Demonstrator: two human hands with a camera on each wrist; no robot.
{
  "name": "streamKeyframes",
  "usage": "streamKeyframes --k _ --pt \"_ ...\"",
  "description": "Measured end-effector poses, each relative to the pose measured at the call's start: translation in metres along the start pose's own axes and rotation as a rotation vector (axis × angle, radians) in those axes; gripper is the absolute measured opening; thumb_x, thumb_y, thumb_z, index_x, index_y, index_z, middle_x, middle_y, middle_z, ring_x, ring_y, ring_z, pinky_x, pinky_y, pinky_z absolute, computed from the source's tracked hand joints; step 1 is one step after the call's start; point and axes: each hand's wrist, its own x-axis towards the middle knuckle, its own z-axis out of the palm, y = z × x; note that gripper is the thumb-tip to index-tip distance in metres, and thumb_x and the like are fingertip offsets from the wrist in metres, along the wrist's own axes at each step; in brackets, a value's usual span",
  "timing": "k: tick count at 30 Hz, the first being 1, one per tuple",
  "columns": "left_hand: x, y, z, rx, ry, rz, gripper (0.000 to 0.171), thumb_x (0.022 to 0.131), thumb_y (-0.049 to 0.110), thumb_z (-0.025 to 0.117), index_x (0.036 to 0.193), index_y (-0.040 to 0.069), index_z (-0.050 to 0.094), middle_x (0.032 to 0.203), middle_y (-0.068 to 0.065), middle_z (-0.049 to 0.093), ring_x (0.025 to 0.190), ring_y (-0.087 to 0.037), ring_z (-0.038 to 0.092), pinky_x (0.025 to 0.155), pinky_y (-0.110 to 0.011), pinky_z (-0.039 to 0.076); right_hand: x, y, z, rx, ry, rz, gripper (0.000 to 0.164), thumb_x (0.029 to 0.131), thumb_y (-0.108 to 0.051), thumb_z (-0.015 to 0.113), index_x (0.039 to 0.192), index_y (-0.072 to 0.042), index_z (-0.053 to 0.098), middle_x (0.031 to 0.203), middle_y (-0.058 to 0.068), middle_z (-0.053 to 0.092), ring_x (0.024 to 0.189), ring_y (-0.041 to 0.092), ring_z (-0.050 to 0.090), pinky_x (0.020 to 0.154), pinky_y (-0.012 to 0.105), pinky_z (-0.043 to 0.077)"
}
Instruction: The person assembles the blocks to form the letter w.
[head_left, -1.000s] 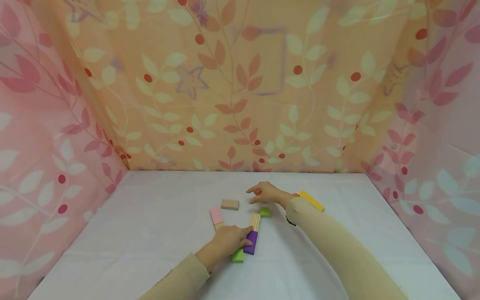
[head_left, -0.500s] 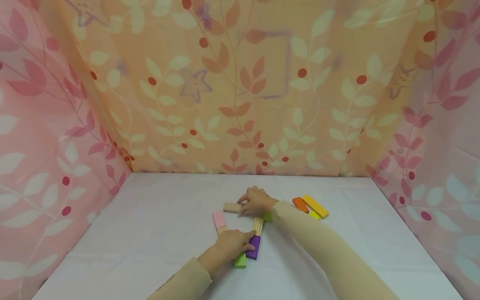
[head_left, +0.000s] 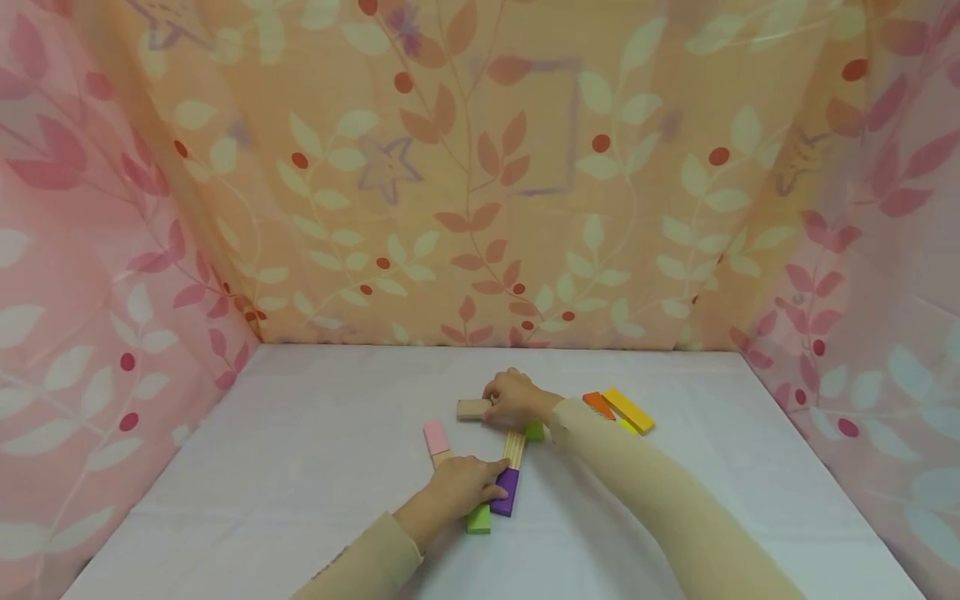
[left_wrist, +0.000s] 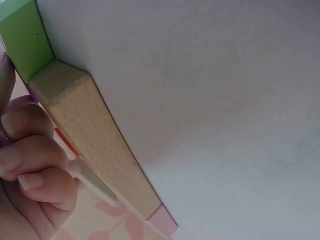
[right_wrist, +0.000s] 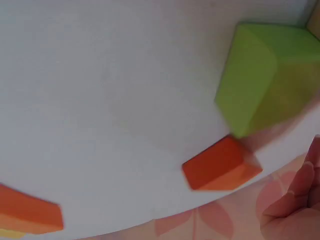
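My right hand (head_left: 517, 400) pinches the right end of a plain wooden block (head_left: 471, 409). A purple block (head_left: 506, 490) joins a ridged light-wood block (head_left: 513, 450), and my left hand (head_left: 463, 486) rests its index finger and thumb on them. Its other fingers are bent in the left wrist view, beside a long wooden block (left_wrist: 100, 140). That block lies between a green block (left_wrist: 27, 40) and a pink block (head_left: 435, 437). Another green block (head_left: 534, 431) stands beyond the ridged one, partly covered by my right wrist. A red-orange block (right_wrist: 220, 165) sits beside it in the right wrist view.
Right of my right hand lie an orange block (head_left: 598, 405), a long yellow-orange block (head_left: 628, 411) and a small bright yellow block (head_left: 628, 427). Flower-patterned cloth (head_left: 465, 167) encloses the white table (head_left: 337, 400) at the back and sides.
My right hand has come down and left onto the plain wooden block, which has since slid slightly right. The orange and yellow blocks are uncovered. My left hand stays on the purple block.
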Motion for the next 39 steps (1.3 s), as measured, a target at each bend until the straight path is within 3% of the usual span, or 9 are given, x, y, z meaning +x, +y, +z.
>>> streamKeyframes --k 6,9,13,16,20,25,32,39 --pt "0.001 -0.001 -0.002 -0.016 -0.035 -0.022 0.052 0.089 0.047 0.063 0.135 0.021 0.060 0.071 0.001 0.063 0.063 -0.011 0.047 0.054 -0.026 0.036 -0.019 0.013 -0.021 0.147 0.051 -0.002 0.025 0.083 -0.020 0.077 0.102 -0.004 0.071 0.101 0.005 0.068 0.091 0.018 0.050 0.083 0.034 0.042" --pt "0.004 -0.001 -0.003 -0.020 -0.074 -0.044 0.054 0.089 0.048 0.063 0.136 0.022 0.059 0.065 0.003 0.056 0.062 -0.011 0.046 0.054 -0.025 0.034 -0.030 0.023 -0.027 0.257 0.058 0.030 0.024 0.086 -0.016 0.074 0.103 -0.001 0.067 0.096 0.006 0.066 0.081 0.017 0.056 0.076 0.030 0.046" --pt "0.009 0.000 -0.004 -0.019 -0.104 -0.092 0.057 0.089 0.052 0.062 0.138 0.024 0.057 0.085 -0.002 0.069 0.068 -0.013 0.049 0.059 -0.028 0.038 -0.047 0.035 -0.030 0.365 0.088 0.088 0.026 0.087 -0.016 0.073 0.103 0.002 0.065 0.090 0.007 0.066 0.077 0.017 0.060 0.073 0.031 0.048" --pt "0.012 -0.001 -0.006 -0.032 -0.121 -0.118 0.058 0.089 0.053 0.061 0.140 0.024 0.055 0.098 -0.005 0.071 0.072 -0.014 0.050 0.063 -0.030 0.040 -0.059 0.042 -0.029 0.439 0.113 0.145 0.028 0.087 -0.016 0.073 0.105 0.003 0.065 0.094 0.009 0.067 0.086 0.019 0.058 0.077 0.032 0.048" --pt "0.014 -0.002 -0.007 -0.043 -0.121 -0.104 0.062 0.088 0.052 0.063 0.141 0.021 0.054 0.095 -0.004 0.070 0.071 -0.014 0.050 0.065 -0.030 0.041 -0.073 0.049 -0.026 0.664 0.128 0.237 0.031 0.087 -0.010 0.071 0.112 0.007 0.061 0.102 0.015 0.066 0.089 0.022 0.061 0.075 0.034 0.053" --pt "0.017 -0.001 -0.009 -0.073 -0.140 -0.117 0.066 0.086 0.051 0.066 0.143 0.020 0.052 0.109 -0.008 0.069 0.076 -0.015 0.051 0.070 -0.031 0.043 -0.089 0.055 -0.023 0.902 0.161 0.291 0.039 0.088 -0.001 0.067 0.123 0.011 0.057 0.109 0.021 0.063 0.086 0.022 0.064 0.077 0.035 0.055" --pt "0.019 0.003 -0.007 -0.115 -0.154 -0.162 0.065 0.086 0.049 0.068 0.143 0.022 0.051 0.122 -0.009 0.065 0.085 -0.017 0.054 0.078 -0.034 0.046 -0.109 0.062 -0.025 0.928 0.155 0.290 0.046 0.097 -0.005 0.053 0.141 0.003 0.046 0.110 0.016 0.060 0.091 0.020 0.061 0.081 0.035 0.051" --pt "0.021 0.005 -0.006 -0.139 -0.159 -0.161 0.065 0.087 0.049 0.067 0.144 0.023 0.050 0.127 -0.010 0.063 0.099 -0.021 0.059 0.088 -0.038 0.047 -0.122 0.071 -0.023 0.969 0.173 0.364 0.037 0.096 -0.004 0.056 0.130 0.009 0.051 0.107 0.014 0.063 0.089 0.018 0.064 0.077 0.033 0.050"
